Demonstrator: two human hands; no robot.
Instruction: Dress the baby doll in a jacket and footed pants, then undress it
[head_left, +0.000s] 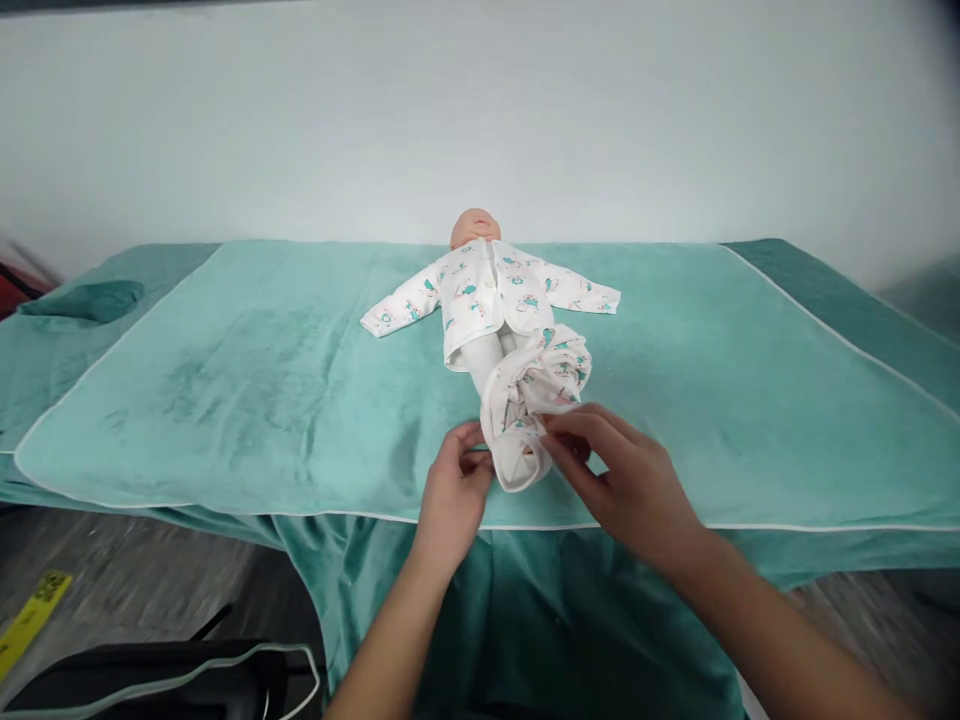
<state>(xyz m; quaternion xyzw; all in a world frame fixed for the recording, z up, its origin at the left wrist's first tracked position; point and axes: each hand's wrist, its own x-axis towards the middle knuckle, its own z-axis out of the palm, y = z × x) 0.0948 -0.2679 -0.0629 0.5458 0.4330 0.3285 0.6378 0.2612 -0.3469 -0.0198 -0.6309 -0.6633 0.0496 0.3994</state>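
Plush teal towel (262,380) drapes counter (821,282) beneath white wall (480,100); left hand (454,495) and right hand (637,490) pinch bunched printed trousers (536,385) on doll (480,290).

Two hands: left hand (454,495), right hand (630,480), both pinching same bunched cloth.
One pair little pants (540,385), in grip.
One doll (474,228), just past grip.
One little shirt (480,290), on doll, past grip.
One green blanket (262,380) with white edge, under grip.
One rolled green cloth (82,300), far left of grip.
One yellow tag (30,615), on floor, low left of grip.
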